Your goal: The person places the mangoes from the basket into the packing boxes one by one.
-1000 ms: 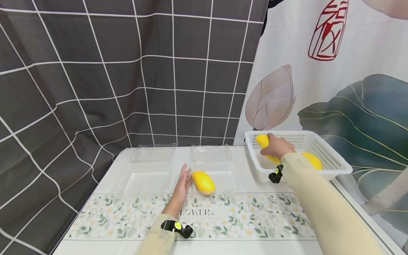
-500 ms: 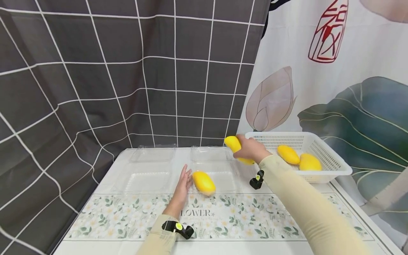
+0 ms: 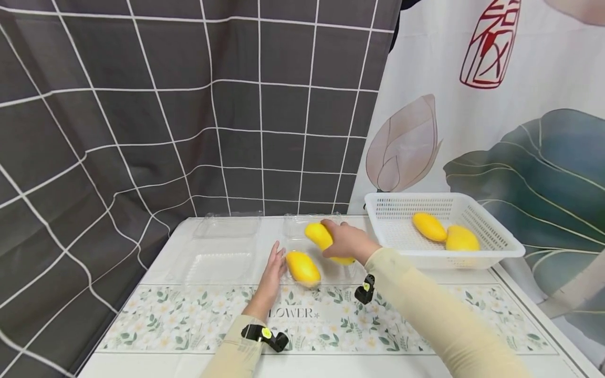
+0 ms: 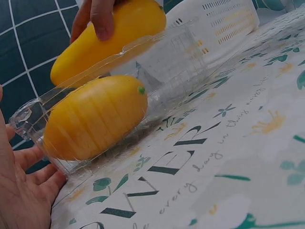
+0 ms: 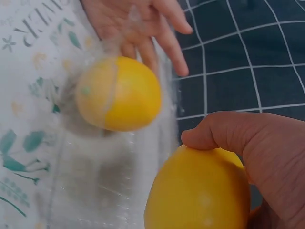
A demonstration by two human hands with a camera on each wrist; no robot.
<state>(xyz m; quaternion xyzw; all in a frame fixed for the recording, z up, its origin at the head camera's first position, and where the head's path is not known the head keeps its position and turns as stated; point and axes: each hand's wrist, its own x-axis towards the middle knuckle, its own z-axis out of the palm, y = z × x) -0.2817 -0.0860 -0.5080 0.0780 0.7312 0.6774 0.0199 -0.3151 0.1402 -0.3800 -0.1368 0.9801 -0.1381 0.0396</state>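
Note:
My right hand [image 3: 347, 240] grips a yellow mango [image 3: 319, 236] above a clear plastic clamshell box [image 4: 167, 71], thumb on one side of the fruit. Inside that box, at its left end, lies another mango [image 3: 303, 268]; the left wrist view shows it through the clear wall. My left hand [image 3: 271, 273] rests against the box's left end with its fingers extended and apart, as the right wrist view also shows. The held mango [image 5: 198, 191] is over the box's rear part, apart from the lying one. Part of the box is hidden behind my right hand.
A second clear clamshell box [image 3: 219, 268] lies open on the left. The white perforated basket [image 3: 491, 254] at the right holds two mangoes [image 3: 429, 227]. A flowered strip [image 3: 189, 320] runs across the white table; a dark checked curtain [image 3: 283, 115] hangs behind.
My right hand has lifted the mango out of the basket and carried it left to above the right-hand clamshell box. The left hand has stayed in place at the box's end.

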